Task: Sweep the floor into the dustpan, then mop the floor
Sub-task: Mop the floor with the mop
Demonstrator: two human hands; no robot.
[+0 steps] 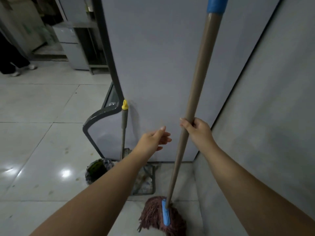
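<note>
Two bare forearms reach forward from the bottom edge over a pale tiled floor (pixel 42 103). Between them, nearest the viewer, the mop head (pixel 160 217) rests on the tiles: dark reddish-brown strings spread around a blue clamp (pixel 165 214). Its tan handle (pixel 194 106) rises steeply from the clamp, leaning slightly to the right, and ends in a blue grip (pixel 216 5) at the top edge.

Partway up the handle, the right hand (pixel 197 129) grasps it, fingers curled round the pole. The left hand (pixel 156 139) hangs in the air just left of the handle, not touching it, fingers loosely spread and holding nothing.

Beyond the left arm, a grey dustpan (pixel 148 181) stands on the floor, with dirt and scraps in its tray. Its thin upright handle (pixel 124 130), capped in yellow, leans against a tall grey appliance (pixel 153 65) with a dark frame. Left of the dustpan sits a small bin (pixel 98 169), lined with a patterned bag.

A grey wall (pixel 272 99) meets the appliance on the right, forming a corner. Far off at the upper left are metal cabinets (pixel 71 41), blurred, and a person's dark trouser legs (pixel 10 57) with light shoes.
</note>
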